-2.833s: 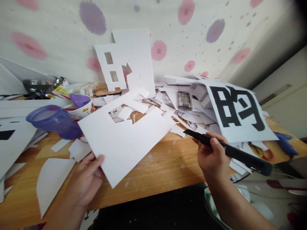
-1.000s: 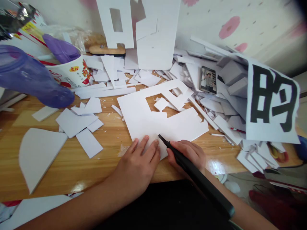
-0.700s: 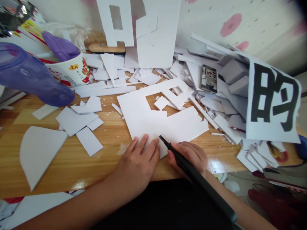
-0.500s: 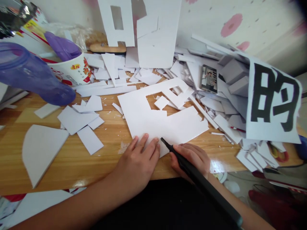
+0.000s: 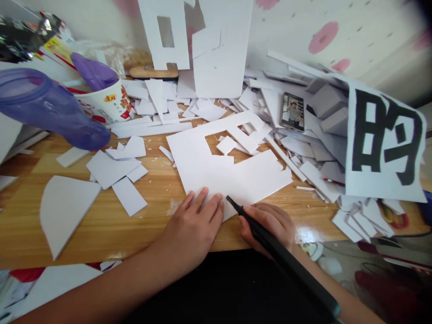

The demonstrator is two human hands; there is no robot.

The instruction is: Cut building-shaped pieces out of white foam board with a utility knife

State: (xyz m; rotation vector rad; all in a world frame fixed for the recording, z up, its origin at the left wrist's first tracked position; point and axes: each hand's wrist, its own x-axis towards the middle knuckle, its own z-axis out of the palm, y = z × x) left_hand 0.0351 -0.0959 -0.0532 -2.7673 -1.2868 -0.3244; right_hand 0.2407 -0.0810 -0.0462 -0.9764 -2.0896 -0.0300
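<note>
A white foam board (image 5: 199, 171) with cut-out openings and a jagged right side lies flat on the wooden table. Flat on its near edge, my left hand (image 5: 194, 225) has its fingers spread and holds nothing. In my right hand (image 5: 272, 222) is a long black utility knife (image 5: 283, 256), slanting from the lower right. Its narrow dark tip is over the board, just right of my left fingertips. Whether the tip touches the surface, I cannot tell. A small white offcut (image 5: 226, 145) shows inside the board's large opening.
White scraps (image 5: 111, 168) and a curved piece (image 5: 67, 213) lie left. A purple bottle (image 5: 50, 108) leans by a paper cup (image 5: 108, 101). Boards (image 5: 219, 58) stand against the wall. A phone (image 5: 292, 111) and a sheet with a black character (image 5: 388, 139) rest among offcuts right.
The view has shifted slightly, so the items at left sit a little farther right. Both hands, the knife and the board keep nearly the same places relative to each other.
</note>
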